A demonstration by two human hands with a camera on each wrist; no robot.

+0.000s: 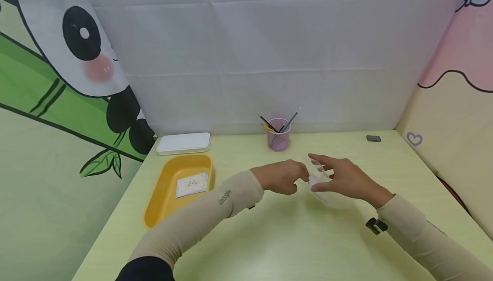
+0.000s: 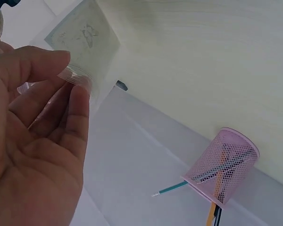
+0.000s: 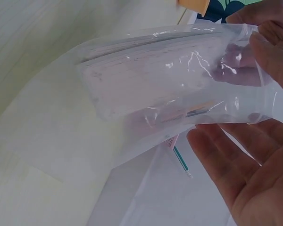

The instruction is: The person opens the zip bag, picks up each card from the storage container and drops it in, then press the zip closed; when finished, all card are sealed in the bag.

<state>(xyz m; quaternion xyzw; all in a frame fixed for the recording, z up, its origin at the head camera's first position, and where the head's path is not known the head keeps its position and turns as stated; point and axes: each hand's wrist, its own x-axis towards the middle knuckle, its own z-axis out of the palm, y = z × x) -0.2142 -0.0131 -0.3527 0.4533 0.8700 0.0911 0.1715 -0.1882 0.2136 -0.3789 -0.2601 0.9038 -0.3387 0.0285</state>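
Observation:
A clear plastic bag (image 3: pixel 226 103) is held above the table between both hands. Through its film, the right wrist view shows a thick stack of whitish sheets (image 3: pixel 125 89). My left hand (image 1: pixel 281 177) pinches the bag's rim between thumb and fingers (image 2: pixel 79 106), and the left wrist view shows a pale printed face (image 2: pixel 87 35) beyond that rim. On the other side of the mouth, my right hand (image 1: pixel 344 179) curves around the bag, thumb and fingers apart, with its fingertips (image 3: pixel 200 136) at the film's edge. The bag's lower end hangs toward the tabletop.
A yellow tray (image 1: pixel 159 204) at the left contains a flat white printed packet (image 1: pixel 191 184). Behind it lies a white case (image 1: pixel 183 143). A pink mesh cup (image 1: pixel 278 142) with several pencils stands by the back curtain; a small dark block (image 1: pixel 373 138) lies at the far right.

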